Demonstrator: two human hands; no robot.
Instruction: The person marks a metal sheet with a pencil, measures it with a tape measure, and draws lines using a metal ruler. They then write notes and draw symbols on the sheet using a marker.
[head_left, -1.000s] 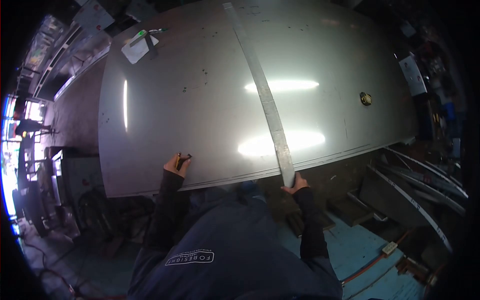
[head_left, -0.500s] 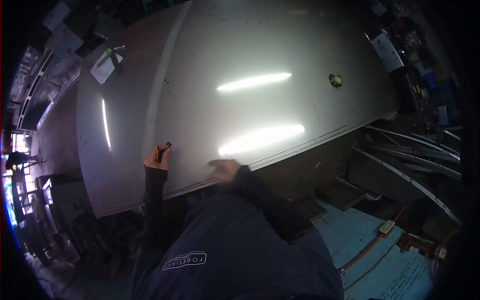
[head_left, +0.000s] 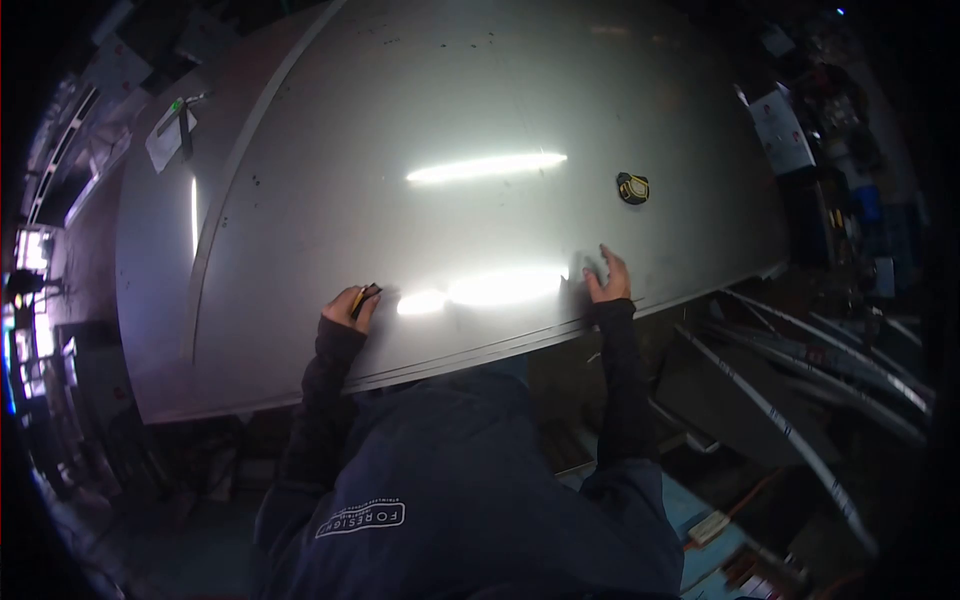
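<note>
Metal sheet point(head_left: 335, 225): is lying broad and flat in front of the person, reflecting light in bright streaks.
Left hand point(head_left: 347, 307): is clamping its fingers around a small black-and-yellow tool point(head_left: 367, 297), just inside the sheet's near edge.
Right hand point(head_left: 609, 279): is holding nothing visible, thumb and fingers spreading apart over the sheet's near edge; whether it is touching the metal, I cannot tell.
Tape measure point(head_left: 632, 188): is sitting on the sheet beyond the right hand, near it and apart from it.
Long strip point(head_left: 207, 235): is stretching across the sheet, left of the left hand.
Pale flat piece point(head_left: 162, 150): is lying past the strip, toward the far left.
</note>
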